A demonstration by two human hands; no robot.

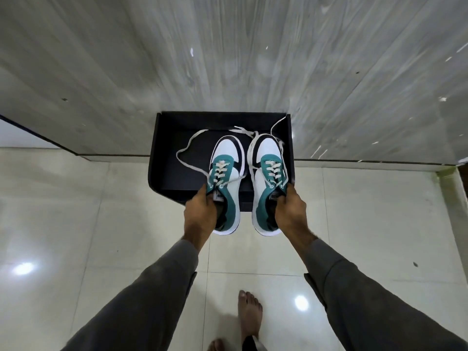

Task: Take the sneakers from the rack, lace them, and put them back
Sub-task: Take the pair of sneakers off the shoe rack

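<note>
Your left hand (200, 211) and right hand (290, 211) each grip a sneaker's collar: left sneaker (226, 183), right sneaker (269, 183), both over the black rack (158, 148). They look light and soft; beyond, loose laces (188, 145) could snag.

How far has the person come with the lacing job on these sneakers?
Done, it seems: both teal, white and black sneakers, one and the other, have cream laces crossed through the eyelets, though the ends trail loose and untied. In hand: the left hand and right hand each hold one sneaker at the tongue, over the black rack. Left: setting them down on it.
</note>
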